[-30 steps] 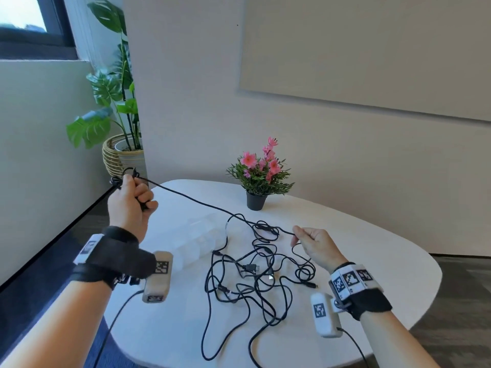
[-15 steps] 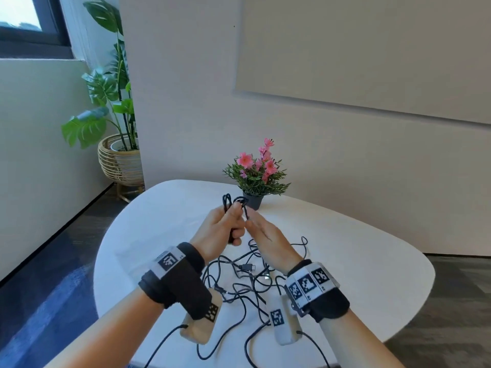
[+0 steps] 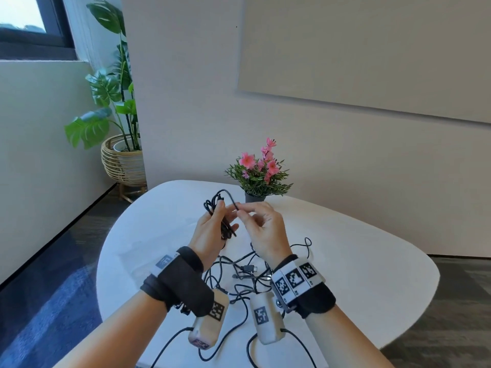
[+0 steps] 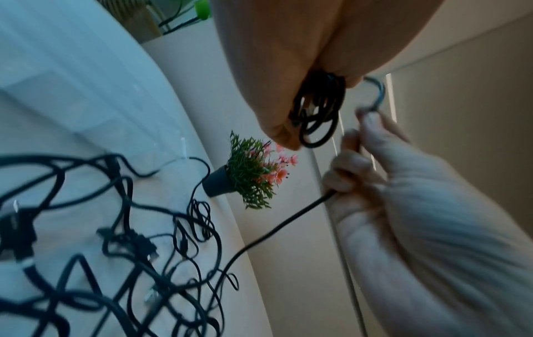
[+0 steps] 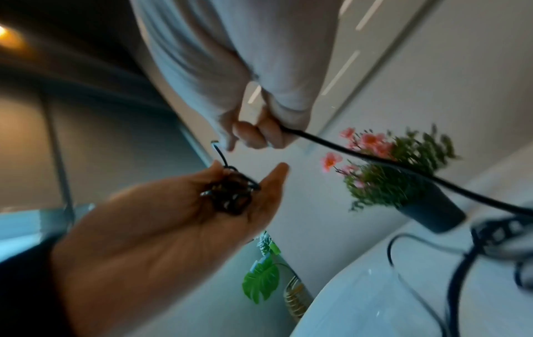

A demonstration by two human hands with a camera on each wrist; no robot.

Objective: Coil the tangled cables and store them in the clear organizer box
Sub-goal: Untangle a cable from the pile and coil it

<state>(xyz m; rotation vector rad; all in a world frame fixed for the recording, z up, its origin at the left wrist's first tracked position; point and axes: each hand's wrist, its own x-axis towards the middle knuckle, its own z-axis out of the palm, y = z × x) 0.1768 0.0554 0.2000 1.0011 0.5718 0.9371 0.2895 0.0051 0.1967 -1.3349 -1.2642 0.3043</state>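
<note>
Above the table's [image 3: 345,261] middle, your left hand [image 3: 210,232] gripped the coiled cable [image 3: 225,229] while your right hand [image 3: 261,229] pinched its limp, light free strand, best taken near the coil.

Head camera sits high, looking forward and down across the white table [image 3: 345,261] toward the wall, with both wrists low in the foreground. Left wrist camera looks out along the left hand [image 4: 277,68], very close, its picture rolled so the table edge runs steeply; the right hand [image 4: 403,205] fills its right side. Right wrist camera peers along the right hand [image 5: 245,95] from just as near, also tilted, facing back toward the left hand [image 5: 161,223] and the window corner. All three catch the potted pink flowers [image 3: 259,171] [image 4: 253,173] [image 5: 398,175]. Head and right wrist share the monstera plant [image 3: 106,102] [image 5: 261,282].
</note>
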